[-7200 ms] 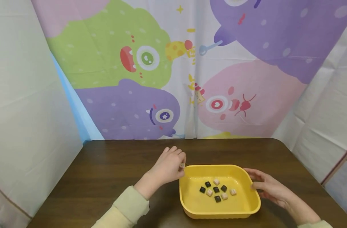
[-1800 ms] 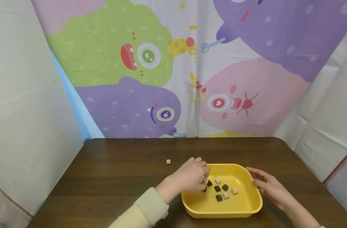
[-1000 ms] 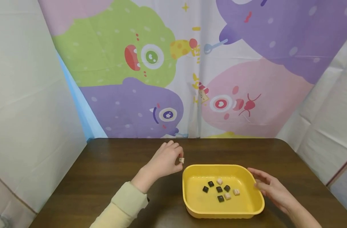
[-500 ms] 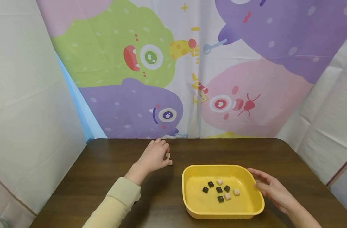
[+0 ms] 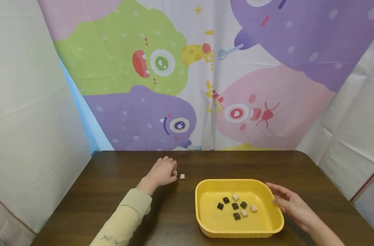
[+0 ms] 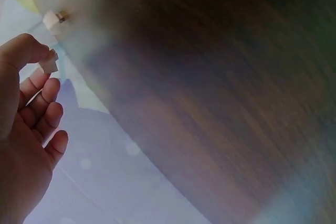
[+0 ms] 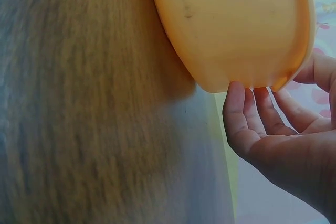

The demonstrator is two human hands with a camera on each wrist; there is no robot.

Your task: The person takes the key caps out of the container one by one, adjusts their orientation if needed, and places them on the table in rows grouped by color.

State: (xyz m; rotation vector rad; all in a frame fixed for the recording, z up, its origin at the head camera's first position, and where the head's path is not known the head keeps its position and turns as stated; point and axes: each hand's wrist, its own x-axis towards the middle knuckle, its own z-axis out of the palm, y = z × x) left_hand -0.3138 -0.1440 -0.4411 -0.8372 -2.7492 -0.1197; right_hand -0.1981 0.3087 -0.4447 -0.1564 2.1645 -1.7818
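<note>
Between the thumb and index finger of my left hand (image 5: pixel 160 172) is a cream keycap (image 6: pixel 49 63), just above or at the table. A second cream keycap (image 5: pixel 182 176) rests on the wood to the right of that hand. In the left wrist view, the other fingers are loosely bent. My right hand (image 5: pixel 294 206) grips the right end of a yellow basin (image 5: pixel 240 234), thumb at the rim and fingers against the outer wall. Several black keycaps (image 5: pixel 235 206) and a few cream keycaps (image 5: pixel 253 208) lie spread over the basin's floor.
The dark wooden table (image 5: pixel 113 191) reaches back to a cartoon-printed curtain (image 5: pixel 162 119). Pale cloth walls (image 5: pixel 36 102) stand at left and right.
My left hand took a cream keycap from the basin and carried it left, past the cream keycap set down earlier on the table. The right hand has stayed at the basin.
</note>
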